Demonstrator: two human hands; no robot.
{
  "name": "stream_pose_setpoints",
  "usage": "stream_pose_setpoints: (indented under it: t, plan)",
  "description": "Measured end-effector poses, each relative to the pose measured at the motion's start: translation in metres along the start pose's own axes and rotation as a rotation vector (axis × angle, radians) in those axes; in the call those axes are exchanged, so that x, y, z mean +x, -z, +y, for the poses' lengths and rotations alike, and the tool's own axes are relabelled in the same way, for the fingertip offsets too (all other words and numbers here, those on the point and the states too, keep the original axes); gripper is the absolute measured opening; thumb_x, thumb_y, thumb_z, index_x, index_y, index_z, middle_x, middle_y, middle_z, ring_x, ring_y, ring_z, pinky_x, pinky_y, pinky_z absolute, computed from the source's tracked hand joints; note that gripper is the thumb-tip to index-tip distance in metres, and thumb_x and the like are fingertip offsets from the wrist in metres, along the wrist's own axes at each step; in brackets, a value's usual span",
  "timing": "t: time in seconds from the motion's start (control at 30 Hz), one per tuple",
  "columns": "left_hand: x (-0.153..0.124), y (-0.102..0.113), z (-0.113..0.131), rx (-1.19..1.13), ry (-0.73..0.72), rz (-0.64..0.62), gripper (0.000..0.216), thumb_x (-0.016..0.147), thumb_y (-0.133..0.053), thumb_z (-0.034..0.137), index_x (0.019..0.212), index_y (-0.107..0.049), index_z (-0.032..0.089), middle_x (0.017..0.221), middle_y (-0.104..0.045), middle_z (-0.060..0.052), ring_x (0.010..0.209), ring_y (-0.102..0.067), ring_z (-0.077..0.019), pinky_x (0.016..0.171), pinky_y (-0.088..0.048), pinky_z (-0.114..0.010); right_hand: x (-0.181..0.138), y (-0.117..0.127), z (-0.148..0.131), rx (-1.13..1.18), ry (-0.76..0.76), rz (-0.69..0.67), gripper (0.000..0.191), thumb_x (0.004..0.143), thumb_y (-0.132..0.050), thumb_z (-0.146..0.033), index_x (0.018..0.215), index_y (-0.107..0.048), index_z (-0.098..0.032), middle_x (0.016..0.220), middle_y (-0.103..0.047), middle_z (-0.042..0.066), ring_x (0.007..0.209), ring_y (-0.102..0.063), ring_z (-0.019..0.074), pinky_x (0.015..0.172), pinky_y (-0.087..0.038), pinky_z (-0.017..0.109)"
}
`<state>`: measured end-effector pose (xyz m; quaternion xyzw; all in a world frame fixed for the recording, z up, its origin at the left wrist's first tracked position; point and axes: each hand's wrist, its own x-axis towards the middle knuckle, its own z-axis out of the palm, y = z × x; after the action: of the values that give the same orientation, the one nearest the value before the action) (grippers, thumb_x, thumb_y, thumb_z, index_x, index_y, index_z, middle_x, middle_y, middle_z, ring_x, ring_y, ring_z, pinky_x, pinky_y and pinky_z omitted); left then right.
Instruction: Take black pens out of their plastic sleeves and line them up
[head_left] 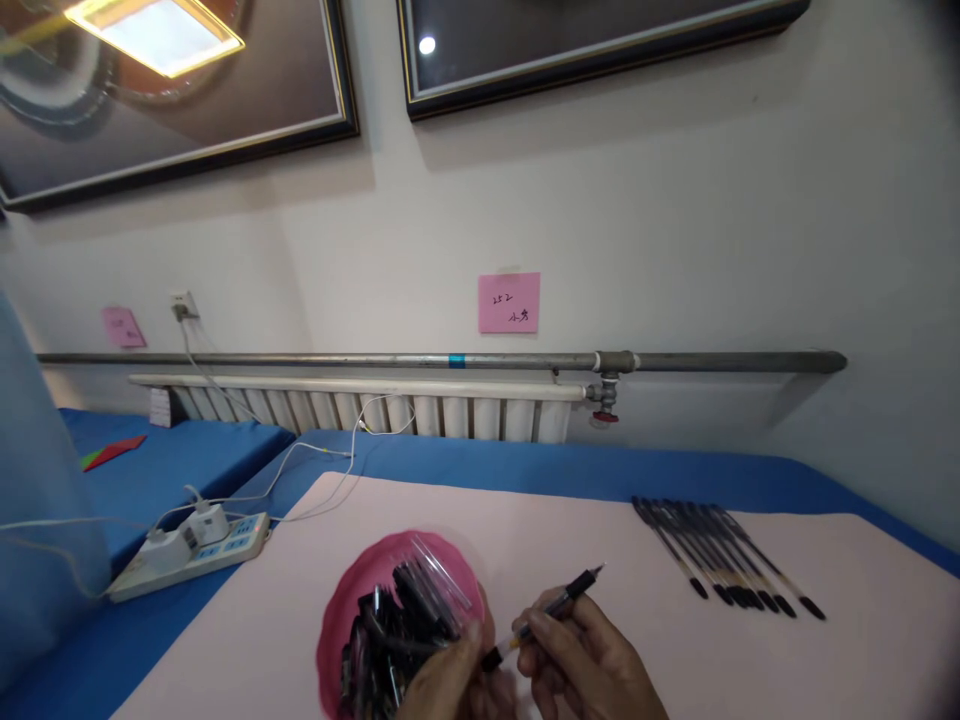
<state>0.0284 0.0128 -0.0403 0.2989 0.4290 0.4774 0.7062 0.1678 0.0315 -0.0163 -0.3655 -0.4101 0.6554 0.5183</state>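
My right hand [589,660] is closed around an uncapped gel pen [559,603], its metal tip pointing up to the right. The pen has a black grip, a clear barrel with some yellowish colour inside and a black rear end. Beside it, my left hand [450,680] is closed, with fingers at the pen's rear end; the fingertips are partly blurred. Just behind the left hand lies a pink scalloped bowl [328,610] holding black pen parts [382,640] and clear tubes [442,572]. Several pens [720,550] lie side by side on the right.
Pale pink sheeting [262,620] covers the blue table [600,465]. At the left, a white power strip [187,565] carries plugged-in chargers and loose white cables [352,455]. A radiator [450,415] and a metal pipe [375,359] run along the wall behind.
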Motion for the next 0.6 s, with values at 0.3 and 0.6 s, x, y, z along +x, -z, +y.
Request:
stream_pose_setpoints:
  t: [0.3,0.6]
  plan:
    - [0.0018,-0.0042,-0.0023,-0.116,-0.106,0.020,0.047,0.047,-0.081,0.046,0.077,-0.059,0.017,0.060,-0.060,0.001,0.042,-0.043,-0.0049,0.047,-0.029,-0.020,0.0003,0.0010,-0.0006,-0.007,-0.030,0.005,0.032,0.070,-0.070,-0.047,0.075,-0.056,-0.018,0.056,-0.061,-0.001,0.047,-0.055,0.0120,0.039,-0.039,0.020]
    - [0.0028,0.0000,-0.0029,-0.015,-0.007,-0.059,0.049,0.055,-0.070,0.060,0.058,-0.050,0.016,0.044,-0.048,0.003,0.038,-0.037,-0.0047,0.041,-0.018,-0.020,0.0015,0.0017,0.0022,-0.042,-0.025,-0.023,0.032,0.071,-0.069,-0.047,0.075,-0.056,-0.018,0.057,-0.062,-0.001,0.042,-0.051,0.0094,0.039,-0.038,0.020]
